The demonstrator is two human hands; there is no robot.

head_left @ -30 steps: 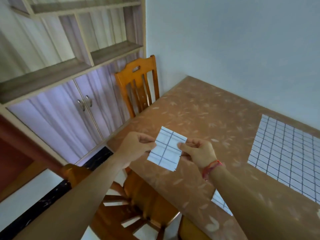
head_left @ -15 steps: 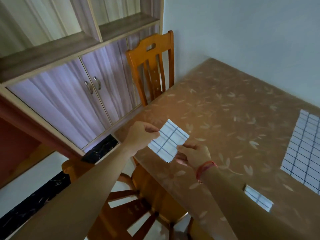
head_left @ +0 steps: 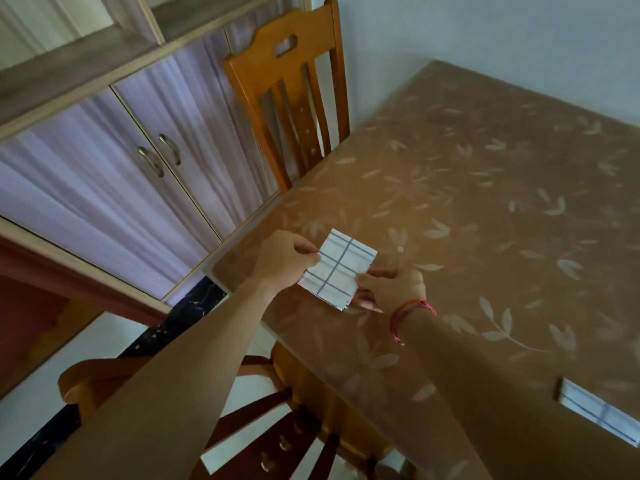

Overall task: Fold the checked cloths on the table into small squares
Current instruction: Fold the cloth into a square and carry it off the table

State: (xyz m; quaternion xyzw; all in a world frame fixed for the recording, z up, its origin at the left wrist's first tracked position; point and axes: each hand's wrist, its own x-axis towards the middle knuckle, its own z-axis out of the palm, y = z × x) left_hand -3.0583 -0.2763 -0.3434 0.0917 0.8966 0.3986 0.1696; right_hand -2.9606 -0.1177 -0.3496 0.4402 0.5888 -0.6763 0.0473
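Note:
A white checked cloth (head_left: 336,268), folded into a small square with dark grid lines, is held just above the near left corner of the brown leaf-patterned table (head_left: 485,202). My left hand (head_left: 285,259) pinches its left edge. My right hand (head_left: 393,287), with a red string at the wrist, pinches its lower right edge. Another folded checked cloth (head_left: 595,415) lies on the table at the lower right, partly hidden behind my right forearm.
An orange wooden chair (head_left: 294,95) stands at the table's far left side, against a cabinet with curtained doors (head_left: 138,174). A second wooden chair (head_left: 284,431) sits below my arms at the table's near edge. A pale wall lies behind the table.
The view has swung left, so the large spread checked cloth at the right has left the frame. Both hands still hold the small folded cloth, now lower over the table's corner.

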